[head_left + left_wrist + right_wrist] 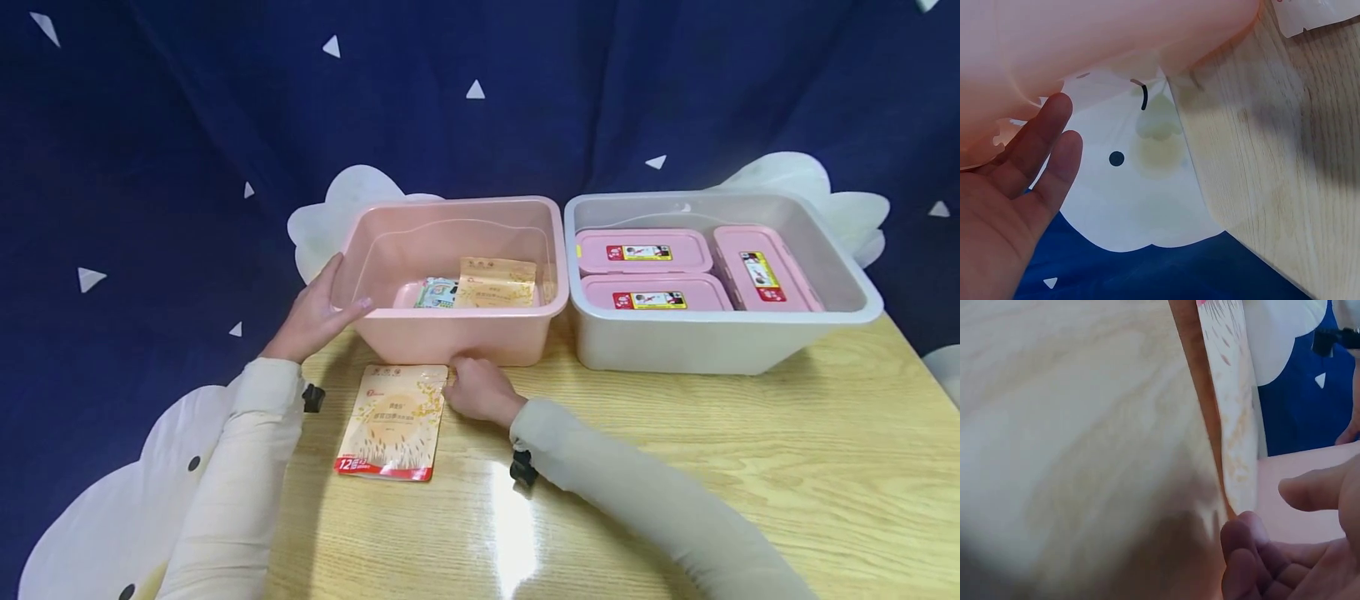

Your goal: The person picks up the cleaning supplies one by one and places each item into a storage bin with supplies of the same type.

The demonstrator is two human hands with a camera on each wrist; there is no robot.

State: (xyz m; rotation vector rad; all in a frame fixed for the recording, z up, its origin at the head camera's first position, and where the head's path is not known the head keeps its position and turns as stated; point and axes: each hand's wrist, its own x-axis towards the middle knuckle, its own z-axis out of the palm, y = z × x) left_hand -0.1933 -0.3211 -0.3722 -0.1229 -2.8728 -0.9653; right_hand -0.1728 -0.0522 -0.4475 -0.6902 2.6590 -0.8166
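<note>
A flat cream packet [396,421] with a yellow print and a red bottom strip lies on the table before the pink bin [450,337]. My right hand [482,390] is at the packet's upper right corner. In the right wrist view, its bent fingers [1244,540] touch the packet edge [1235,444], which stands slightly off the table, while the thumb [1313,490] stays apart. My left hand [315,310] is at the bin's left front corner, thumb over the rim and fingers loosely extended outside. Inside that bin are another cream packet [497,283] and a small green-blue packet [437,292].
To the right, a whitish bin [675,346] stands close beside the pink one. It holds pink lidded boxes [643,252] with red and yellow labels. Behind the wooden table [600,533] hangs a dark blue curtain [525,50] with white triangles and cloud shapes.
</note>
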